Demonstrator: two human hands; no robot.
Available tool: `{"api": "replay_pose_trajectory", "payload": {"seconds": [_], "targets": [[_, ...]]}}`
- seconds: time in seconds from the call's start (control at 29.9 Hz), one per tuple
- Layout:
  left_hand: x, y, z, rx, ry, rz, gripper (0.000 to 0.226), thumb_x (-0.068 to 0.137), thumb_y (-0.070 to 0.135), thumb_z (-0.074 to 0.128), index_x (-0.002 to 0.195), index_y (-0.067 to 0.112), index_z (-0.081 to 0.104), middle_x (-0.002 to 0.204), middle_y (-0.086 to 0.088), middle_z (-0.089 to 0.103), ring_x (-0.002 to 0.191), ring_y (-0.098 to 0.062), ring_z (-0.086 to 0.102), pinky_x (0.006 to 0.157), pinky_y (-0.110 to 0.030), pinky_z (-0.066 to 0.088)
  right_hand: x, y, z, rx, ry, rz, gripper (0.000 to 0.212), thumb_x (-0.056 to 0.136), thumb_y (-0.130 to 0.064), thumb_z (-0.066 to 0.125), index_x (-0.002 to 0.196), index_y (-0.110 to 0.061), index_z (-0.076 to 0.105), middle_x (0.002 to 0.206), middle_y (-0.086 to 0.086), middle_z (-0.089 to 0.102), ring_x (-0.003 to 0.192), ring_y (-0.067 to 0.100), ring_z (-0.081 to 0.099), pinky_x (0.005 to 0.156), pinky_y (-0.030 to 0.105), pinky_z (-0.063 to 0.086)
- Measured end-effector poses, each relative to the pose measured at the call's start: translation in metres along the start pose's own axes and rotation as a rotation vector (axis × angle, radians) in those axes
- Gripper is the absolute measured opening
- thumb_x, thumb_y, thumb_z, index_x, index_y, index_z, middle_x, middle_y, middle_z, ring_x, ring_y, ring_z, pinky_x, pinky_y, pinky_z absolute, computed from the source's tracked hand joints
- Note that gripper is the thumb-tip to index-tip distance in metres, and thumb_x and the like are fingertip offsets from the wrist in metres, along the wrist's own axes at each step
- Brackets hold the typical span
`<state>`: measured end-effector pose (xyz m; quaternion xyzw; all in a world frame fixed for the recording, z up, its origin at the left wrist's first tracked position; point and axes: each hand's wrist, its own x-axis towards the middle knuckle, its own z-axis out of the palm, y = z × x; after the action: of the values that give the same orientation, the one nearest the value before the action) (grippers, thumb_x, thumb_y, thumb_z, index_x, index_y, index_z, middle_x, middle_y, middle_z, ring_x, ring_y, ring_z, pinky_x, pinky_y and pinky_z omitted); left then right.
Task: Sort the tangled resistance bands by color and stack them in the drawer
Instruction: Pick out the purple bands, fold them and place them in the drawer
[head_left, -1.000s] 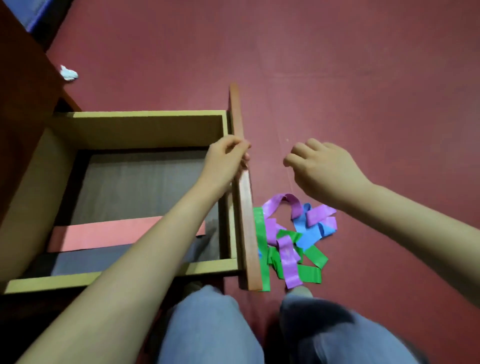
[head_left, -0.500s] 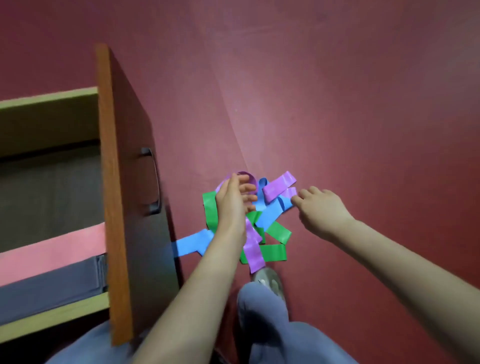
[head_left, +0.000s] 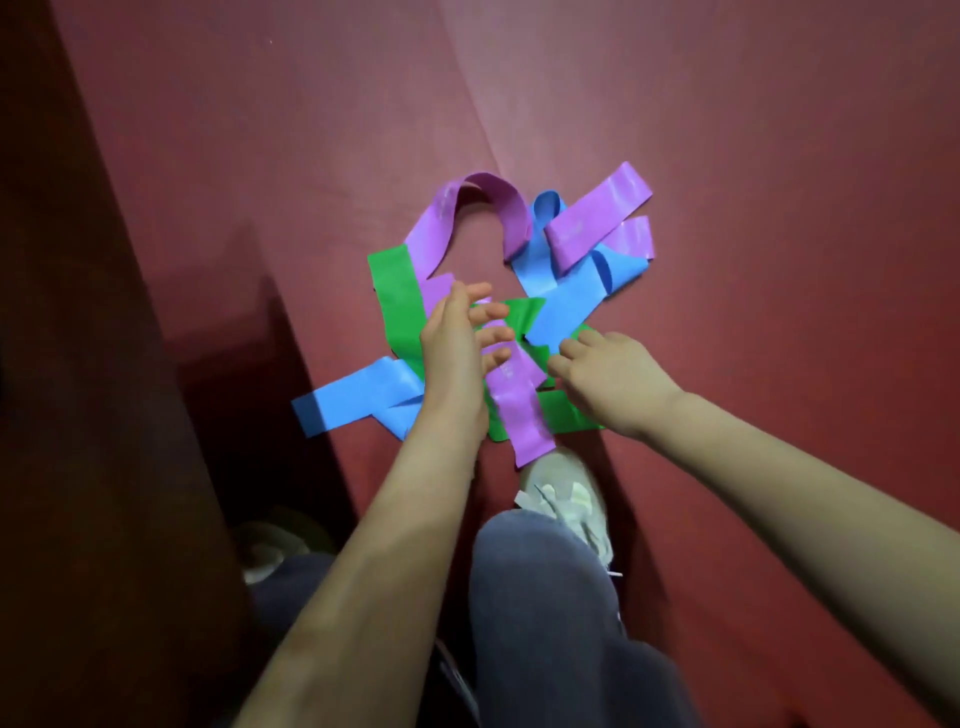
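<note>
As we look down at the red floor (head_left: 753, 182), the resistance bands (head_left: 524, 317) lie on it in one tangled heap, just ahead of our shoe (head_left: 569, 499). Colours noted: purple, blue and green, all crossed over one another.

- One purple band (head_left: 496, 195) arches up off the floor at the far side of the heap.
- A second purple band (head_left: 597, 213) lies folded to the right of the arch. It lies over a blue band (head_left: 569, 304) that runs diagonally toward the middle.
- A green band (head_left: 397, 296) lies along the left edge. Another blue band (head_left: 358, 397) sticks out at the lower left.
- At the near edge a purple strip (head_left: 519, 415) crosses a green strip (head_left: 569, 418), and its end is just beside the shoe.

Left hand (head_left: 452, 348): over the middle of the heap, fingers (head_left: 491, 312) nearly straight and spread, gripping nothing. We cannot tell whether the palm rests on the bands.

Right hand (head_left: 615, 384): knuckles up at the heap's right side, fingers loosely curled, tips down at the green and blue bands. We cannot tell whether they pinch anything.

A dark wooden panel (head_left: 78, 389) stands along the left, near the heap. Our trouser leg (head_left: 545, 623) fills the lower middle.
</note>
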<state>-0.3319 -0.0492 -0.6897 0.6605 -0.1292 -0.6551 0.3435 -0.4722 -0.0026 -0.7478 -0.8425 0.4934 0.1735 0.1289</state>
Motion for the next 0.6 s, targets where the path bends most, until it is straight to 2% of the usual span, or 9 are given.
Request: {"api": "replay_pose_trajectory", "payload": {"seconds": [0.13, 0.23, 0.3, 0.33, 0.4, 0.53, 0.6], "targets": [[0.015, -0.021, 0.002, 0.065, -0.058, -0.034, 0.029, 0.097, 0.026, 0.031, 0.078, 0.020, 0.052, 0.064, 0.002, 0.056, 0.035, 0.001, 0.049, 0.040, -0.013, 0.039, 0.004, -0.013, 0.040, 0.104, 0.015, -0.119, 0.033, 0.036, -0.019, 0.084, 0.058, -0.017, 0.060, 0.052, 0.000, 0.056, 0.048, 0.021, 0.058, 0.037, 0.019, 0.036], [0.023, -0.031, -0.001, 0.054, -0.093, -0.127, 0.029, 0.097, 0.030, 0.031, 0.080, 0.021, 0.052, 0.072, 0.002, 0.055, 0.038, 0.001, 0.052, 0.043, -0.013, 0.042, 0.005, -0.017, 0.054, 0.277, -0.008, -0.174, 0.017, 0.061, -0.024, 0.070, 0.067, -0.012, 0.060, 0.063, 0.008, 0.061, 0.057, 0.026, 0.062, 0.043, 0.028, 0.044], [0.027, -0.034, -0.006, 0.056, -0.096, -0.152, 0.028, 0.097, 0.030, 0.032, 0.080, 0.021, 0.052, 0.068, 0.005, 0.058, 0.039, 0.000, 0.053, 0.044, -0.013, 0.043, 0.006, -0.023, 0.057, 0.374, -0.194, -0.174, 0.024, 0.079, -0.029, 0.061, 0.093, -0.010, 0.063, 0.092, 0.013, 0.063, 0.087, 0.029, 0.061, 0.066, 0.037, 0.049], [0.031, -0.036, -0.007, 0.048, -0.091, -0.153, 0.028, 0.097, 0.029, 0.033, 0.079, 0.021, 0.052, 0.062, 0.007, 0.061, 0.038, 0.000, 0.053, 0.044, -0.013, 0.043, 0.008, -0.025, 0.060, 0.372, -0.321, -0.176, 0.030, 0.084, -0.032, 0.056, 0.106, -0.012, 0.060, 0.107, 0.012, 0.059, 0.102, 0.028, 0.056, 0.077, 0.038, 0.046], [0.036, -0.040, -0.011, 0.032, -0.073, -0.160, 0.026, 0.096, 0.026, 0.034, 0.078, 0.021, 0.053, 0.047, 0.010, 0.061, 0.038, 0.000, 0.053, 0.044, -0.013, 0.043, 0.011, -0.032, 0.063, 0.357, -0.443, -0.179, 0.031, 0.089, -0.031, 0.049, 0.114, -0.014, 0.057, 0.117, 0.010, 0.055, 0.112, 0.027, 0.050, 0.083, 0.036, 0.043], [0.034, -0.051, -0.018, 0.070, -0.076, -0.200, 0.023, 0.094, 0.023, 0.037, 0.077, 0.021, 0.053, 0.043, 0.013, 0.061, 0.038, 0.000, 0.054, 0.044, -0.013, 0.043, 0.017, -0.039, 0.069, 0.314, -0.368, -0.188, 0.028, 0.092, -0.027, 0.042, 0.109, -0.014, 0.061, 0.114, 0.010, 0.060, 0.110, 0.028, 0.053, 0.082, 0.036, 0.045], [0.033, -0.057, -0.023, 0.122, -0.063, -0.197, 0.023, 0.094, 0.022, 0.038, 0.077, 0.021, 0.053, 0.043, 0.012, 0.060, 0.039, 0.000, 0.053, 0.046, -0.014, 0.043, 0.018, -0.040, 0.072, 0.371, -0.240, -0.184, 0.031, 0.093, -0.029, 0.040, 0.103, -0.009, 0.062, 0.107, 0.014, 0.062, 0.103, 0.030, 0.057, 0.083, 0.038, 0.047]]}}
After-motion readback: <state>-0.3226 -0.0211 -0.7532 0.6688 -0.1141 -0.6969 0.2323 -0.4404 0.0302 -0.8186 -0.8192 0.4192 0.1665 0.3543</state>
